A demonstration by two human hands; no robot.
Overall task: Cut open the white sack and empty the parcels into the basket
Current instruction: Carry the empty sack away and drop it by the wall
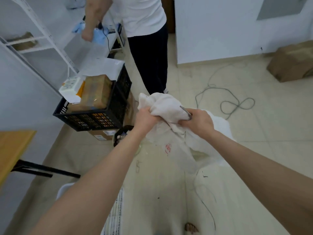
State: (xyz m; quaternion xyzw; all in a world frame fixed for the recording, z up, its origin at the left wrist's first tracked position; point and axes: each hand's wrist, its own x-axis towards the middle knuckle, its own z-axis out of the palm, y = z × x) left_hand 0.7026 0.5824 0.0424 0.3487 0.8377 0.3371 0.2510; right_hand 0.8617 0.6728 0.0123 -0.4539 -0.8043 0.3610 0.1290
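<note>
The white sack (171,141) stands on the floor in front of me, with red print on its side. My left hand (146,117) grips the bunched neck of the sack (162,106) from the left. My right hand (197,120) grips the neck from the right and also holds a thin metal blade (185,111) against the cloth. A black plastic basket (94,116) sits to the left on a cardboard box, holding a brown parcel (96,90) and a white parcel (71,89). A white slatted basket (113,209) shows at the bottom edge, partly under my left arm.
Another person in a white shirt (140,16) stands behind the black basket at a white shelf (42,31). A grey cable (237,104) loops on the tiled floor at right. A brown package (293,61) lies far right. A wooden table (11,150) stands left.
</note>
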